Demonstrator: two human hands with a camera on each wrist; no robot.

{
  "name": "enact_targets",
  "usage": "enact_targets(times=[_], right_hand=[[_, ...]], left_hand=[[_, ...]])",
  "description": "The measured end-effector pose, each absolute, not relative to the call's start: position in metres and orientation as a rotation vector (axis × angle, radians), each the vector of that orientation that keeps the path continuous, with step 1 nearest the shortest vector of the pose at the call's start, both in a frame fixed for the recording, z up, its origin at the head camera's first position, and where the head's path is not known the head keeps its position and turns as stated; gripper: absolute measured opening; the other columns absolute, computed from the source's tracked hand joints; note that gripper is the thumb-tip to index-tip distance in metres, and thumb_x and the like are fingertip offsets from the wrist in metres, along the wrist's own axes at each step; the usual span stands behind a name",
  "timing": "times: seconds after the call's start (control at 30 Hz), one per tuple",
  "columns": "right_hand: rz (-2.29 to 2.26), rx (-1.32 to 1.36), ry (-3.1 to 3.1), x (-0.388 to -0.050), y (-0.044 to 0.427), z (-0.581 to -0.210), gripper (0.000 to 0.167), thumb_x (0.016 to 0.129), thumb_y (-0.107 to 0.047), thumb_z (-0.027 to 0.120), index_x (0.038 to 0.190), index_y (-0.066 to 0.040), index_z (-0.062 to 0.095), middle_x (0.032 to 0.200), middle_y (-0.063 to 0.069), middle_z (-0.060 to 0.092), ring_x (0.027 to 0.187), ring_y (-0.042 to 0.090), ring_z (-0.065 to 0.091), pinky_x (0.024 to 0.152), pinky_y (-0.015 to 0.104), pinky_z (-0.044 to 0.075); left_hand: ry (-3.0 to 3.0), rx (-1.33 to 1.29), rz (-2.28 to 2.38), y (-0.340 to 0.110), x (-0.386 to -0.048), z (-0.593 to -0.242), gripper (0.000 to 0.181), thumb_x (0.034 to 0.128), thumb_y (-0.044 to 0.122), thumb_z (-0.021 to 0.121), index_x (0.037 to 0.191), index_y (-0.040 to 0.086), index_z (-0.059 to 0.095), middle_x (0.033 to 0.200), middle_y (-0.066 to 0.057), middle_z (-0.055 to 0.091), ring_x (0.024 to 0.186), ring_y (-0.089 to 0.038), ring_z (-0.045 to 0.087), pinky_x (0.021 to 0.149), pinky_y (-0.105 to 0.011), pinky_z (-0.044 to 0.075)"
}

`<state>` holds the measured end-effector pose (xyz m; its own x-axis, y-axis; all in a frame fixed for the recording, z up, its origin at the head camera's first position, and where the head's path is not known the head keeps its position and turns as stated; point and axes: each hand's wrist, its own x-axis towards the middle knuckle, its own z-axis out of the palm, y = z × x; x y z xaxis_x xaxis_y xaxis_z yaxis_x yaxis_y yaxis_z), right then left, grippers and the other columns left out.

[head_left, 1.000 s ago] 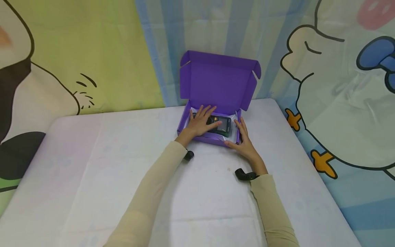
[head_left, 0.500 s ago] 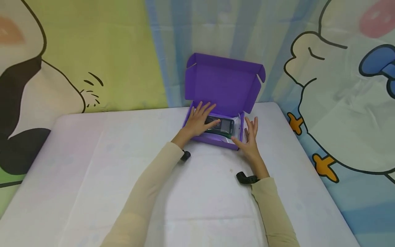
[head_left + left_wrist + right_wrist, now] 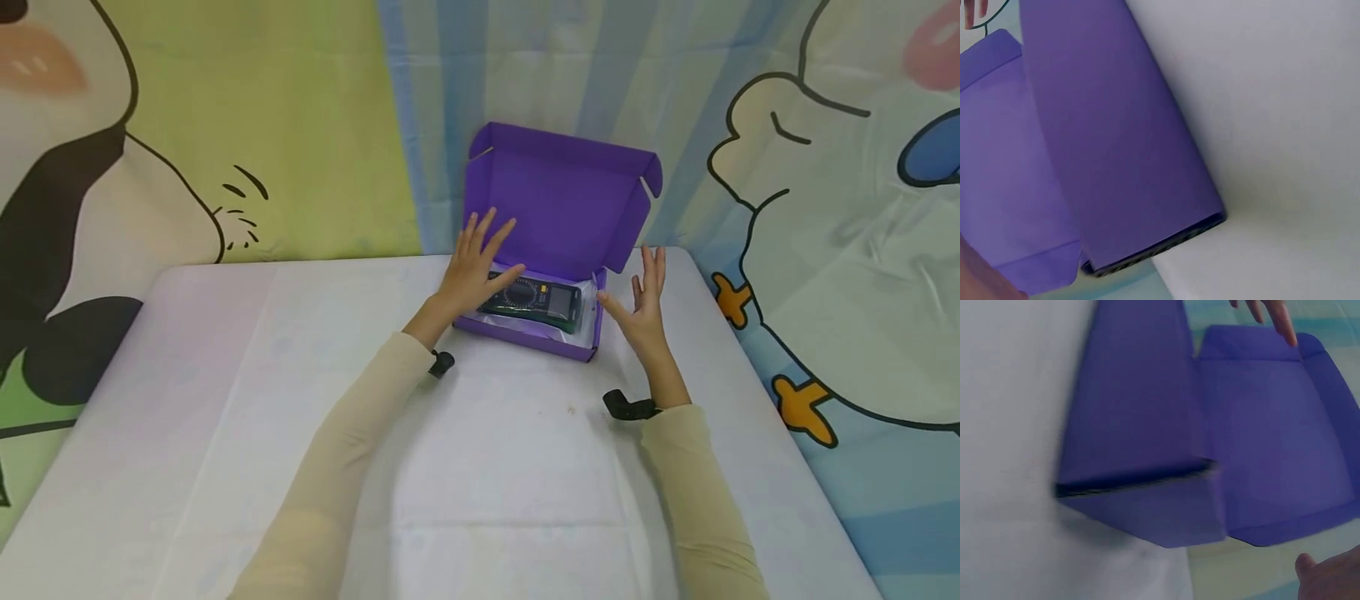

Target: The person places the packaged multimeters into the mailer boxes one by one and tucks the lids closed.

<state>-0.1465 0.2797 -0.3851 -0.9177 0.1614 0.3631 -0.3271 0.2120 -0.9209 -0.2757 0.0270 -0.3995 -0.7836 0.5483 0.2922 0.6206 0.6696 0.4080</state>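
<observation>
A purple cardboard box stands on the table with its lid raised at the back. Inside, on whitish wrapping, lies a black multimeter with a round dial and a grey display. My left hand spreads its fingers over the box's left end, hiding that side; whether it touches anything is unclear. Fingers apart, my right hand is raised just right of the box, holding nothing. The right wrist view shows the box's outer wall and my right thumb at the lower right.
A white cloth covers the table. Behind it hangs a curtain with cartoon animals, close behind the raised lid. A dark wrist camera sits on my right wrist, another on my left.
My right hand has left the box's right side and moved right and up. My left hand has lifted off the multimeter toward the box's left end, uncovering its dial.
</observation>
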Motion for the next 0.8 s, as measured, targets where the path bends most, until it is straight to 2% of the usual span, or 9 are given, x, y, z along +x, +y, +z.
enact_targets(times=[0.2,0.43,0.7,0.8], right_hand=[[1.821,0.059,-2.023,-0.163,0.296,-0.381,0.093,0.089,-0.015,0.068,0.158,-0.018,0.007,0.162,0.000,-0.017,0.150,0.016,-0.007,0.122,0.040,0.007],[1.850,0.078,-2.011,-0.162,0.288,-0.351,0.098,0.086,-0.022,0.072,0.158,-0.013,0.006,0.163,0.004,-0.014,0.150,0.019,-0.007,0.122,0.041,0.005],[1.856,0.058,-2.019,-0.182,0.298,-0.352,0.099,0.086,-0.027,0.072,0.158,-0.020,0.005,0.163,-0.002,-0.010,0.150,0.017,-0.004,0.122,0.037,0.005],[1.890,0.053,-2.011,-0.188,0.299,-0.354,0.100,0.086,-0.027,0.072,0.158,-0.022,0.003,0.163,-0.004,-0.009,0.150,0.016,-0.004,0.122,0.038,0.005]], left_hand=[[-2.678,-0.895,-0.890,0.025,-0.284,-0.387,0.075,0.0972,0.052,0.051,0.158,0.031,0.011,0.164,-0.002,-0.007,0.150,-0.029,-0.012,0.120,-0.055,0.004],[-2.568,-0.854,-1.145,0.025,-0.297,-0.369,0.076,0.0958,0.046,0.054,0.157,0.029,0.012,0.164,-0.003,-0.006,0.149,-0.028,-0.015,0.119,-0.056,-0.002],[-2.515,-0.767,-1.431,0.021,-0.311,-0.364,0.079,0.0954,0.040,0.058,0.158,0.031,0.009,0.164,0.000,-0.007,0.149,-0.025,-0.014,0.118,-0.055,-0.002],[-2.474,-0.746,-1.532,0.018,-0.316,-0.364,0.081,0.0963,0.036,0.057,0.158,0.028,0.005,0.163,-0.004,-0.007,0.149,-0.023,-0.010,0.119,-0.054,0.001]])
